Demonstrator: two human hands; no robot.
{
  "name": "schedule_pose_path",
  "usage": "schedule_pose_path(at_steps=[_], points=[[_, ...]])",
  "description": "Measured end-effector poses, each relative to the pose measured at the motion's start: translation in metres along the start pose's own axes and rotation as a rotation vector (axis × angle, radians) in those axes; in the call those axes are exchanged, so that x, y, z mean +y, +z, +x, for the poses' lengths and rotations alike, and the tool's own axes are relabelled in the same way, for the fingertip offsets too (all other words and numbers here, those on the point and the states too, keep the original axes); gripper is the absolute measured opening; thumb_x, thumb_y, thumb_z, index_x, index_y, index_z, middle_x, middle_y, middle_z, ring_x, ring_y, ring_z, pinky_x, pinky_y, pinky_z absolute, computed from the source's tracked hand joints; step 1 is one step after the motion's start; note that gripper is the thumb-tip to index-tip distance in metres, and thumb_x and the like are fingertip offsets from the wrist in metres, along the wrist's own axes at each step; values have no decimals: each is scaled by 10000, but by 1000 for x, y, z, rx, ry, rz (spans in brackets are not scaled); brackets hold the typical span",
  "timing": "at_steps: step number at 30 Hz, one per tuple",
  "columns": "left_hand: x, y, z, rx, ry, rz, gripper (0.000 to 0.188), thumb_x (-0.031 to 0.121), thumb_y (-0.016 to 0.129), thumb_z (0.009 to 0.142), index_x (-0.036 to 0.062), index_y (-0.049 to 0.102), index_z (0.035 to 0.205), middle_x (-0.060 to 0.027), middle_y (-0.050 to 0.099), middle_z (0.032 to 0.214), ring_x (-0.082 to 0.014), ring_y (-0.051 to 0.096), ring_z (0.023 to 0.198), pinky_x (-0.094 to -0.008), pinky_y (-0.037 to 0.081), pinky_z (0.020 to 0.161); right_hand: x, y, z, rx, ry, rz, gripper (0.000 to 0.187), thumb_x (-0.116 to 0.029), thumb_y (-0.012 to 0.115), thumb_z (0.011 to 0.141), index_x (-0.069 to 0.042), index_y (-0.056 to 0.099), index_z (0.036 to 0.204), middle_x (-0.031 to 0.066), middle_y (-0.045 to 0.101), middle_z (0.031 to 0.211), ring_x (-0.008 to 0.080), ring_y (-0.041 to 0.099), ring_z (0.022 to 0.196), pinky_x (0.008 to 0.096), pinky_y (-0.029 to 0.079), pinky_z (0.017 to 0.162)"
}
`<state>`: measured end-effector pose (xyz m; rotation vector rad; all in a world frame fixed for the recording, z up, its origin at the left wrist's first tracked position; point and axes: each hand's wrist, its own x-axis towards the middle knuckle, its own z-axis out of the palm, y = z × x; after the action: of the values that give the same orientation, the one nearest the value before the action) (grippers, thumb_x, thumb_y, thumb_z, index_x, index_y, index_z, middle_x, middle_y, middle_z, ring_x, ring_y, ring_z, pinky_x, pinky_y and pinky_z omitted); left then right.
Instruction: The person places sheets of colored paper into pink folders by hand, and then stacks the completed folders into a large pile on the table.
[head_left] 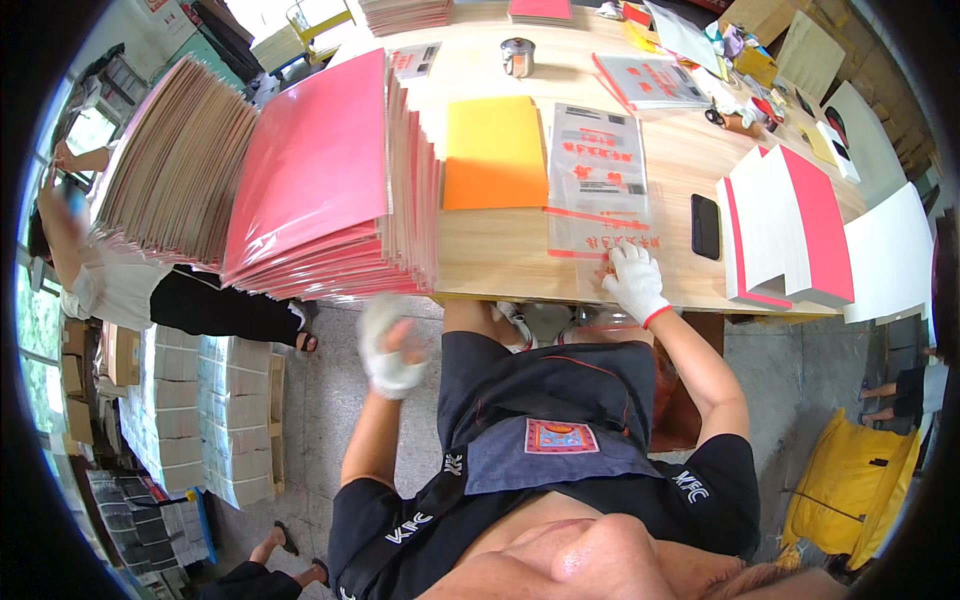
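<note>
My right hand (636, 285), in a white glove with a red cuff, rests on the near end of some clear plastic bags (603, 228) with red printing. Its fingers are stretched out over the plastic. My left hand (391, 348), gloved as well, is off the table just in front of the stack of pink-topped sheets (322, 150); motion smears its fingers, and nothing shows clearly in it. Between that stack and the bags lies a pile of orange sheets (495, 153).
A black phone (705, 226) lies right of the bags, beside pink-and-white stacked blocks (790, 225). Farther back are a metal tin (517, 58) and more printed bags (655, 80). Another person (130, 280) stands left of the tall stacks. Bundled paper (200, 405) sits on the floor.
</note>
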<state>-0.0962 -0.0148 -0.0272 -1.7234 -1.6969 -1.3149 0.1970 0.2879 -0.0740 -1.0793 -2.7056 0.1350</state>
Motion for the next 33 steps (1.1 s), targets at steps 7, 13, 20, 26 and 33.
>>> schedule_pose_path(at_steps=[7, 13, 20, 26, 33], points=[[-27, 211, 83, -398, -93, 40, 395, 193, 669, 795, 62, 562, 1152, -136, 525, 1297, -356, 438, 1264, -441, 395, 1028, 23, 43, 74, 63, 25, 1, 550, -418, 627, 801, -84, 530, 1227, 158, 447, 1375, 386, 422, 1257, 517, 360, 1018], [-91, 261, 115, -764, -253, 308, 431, 193, 658, 786, 133, 561, 1202, -91, 545, 1274, -320, 469, 1222, -398, 414, 1001, 27, -17, 54, -64, 6, 240, 490, -363, 574, 858, -77, 523, 1253, 137, 499, 1349, 334, 463, 1242, 430, 401, 1023], [-140, 258, 102, -672, -328, 66, 167, 205, 606, 829, 94, 615, 953, -141, 631, 1026, -329, 588, 960, -432, 463, 827, 77, -217, -33, -21, 284, 323, 301, -122, 633, 871, -28, 620, 1157, 122, 653, 1118, 255, 617, 1036, 318, 484, 923], [-111, 288, 123, 271, -595, -278, 249, 191, 527, 963, -17, 564, 832, -14, 561, 769, -93, 465, 715, -274, 404, 643, 245, -268, -109, 299, 524, -247, 430, -330, 625, 858, -35, 599, 1170, 160, 644, 1118, 287, 619, 1026, 397, 499, 875], [40, 280, 242, 386, -551, -810, 261, 189, 522, 982, -40, 636, 1038, -36, 640, 901, -108, 559, 844, -275, 461, 786, 211, -294, -102, -8, 666, -197, 482, -475, 609, 815, -48, 572, 1035, 170, 632, 1029, 314, 607, 1027, 389, 473, 867]])
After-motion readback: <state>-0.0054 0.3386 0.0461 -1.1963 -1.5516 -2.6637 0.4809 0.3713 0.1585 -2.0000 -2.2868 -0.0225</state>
